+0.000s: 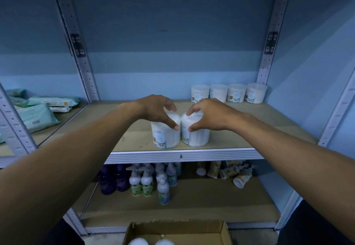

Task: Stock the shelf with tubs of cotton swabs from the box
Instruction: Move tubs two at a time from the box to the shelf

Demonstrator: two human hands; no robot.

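Note:
Two clear tubs of cotton swabs stand side by side near the front edge of the wooden shelf (240,129). My left hand (156,111) grips the top of the left tub (166,137). My right hand (208,115) grips the top of the right tub (197,136). The two tubs touch each other. A row of several more tubs (228,93) stands at the back right of the same shelf. The cardboard box (178,231) sits open on the floor below, with white tub lids (149,242) showing inside.
Pump bottles (148,181) and fallen tubes (230,171) crowd the lower shelf. Wipe packs (38,114) lie on the neighbouring shelf to the left. Perforated metal uprights (80,56) frame the bay. The shelf's left half and middle back are bare wood.

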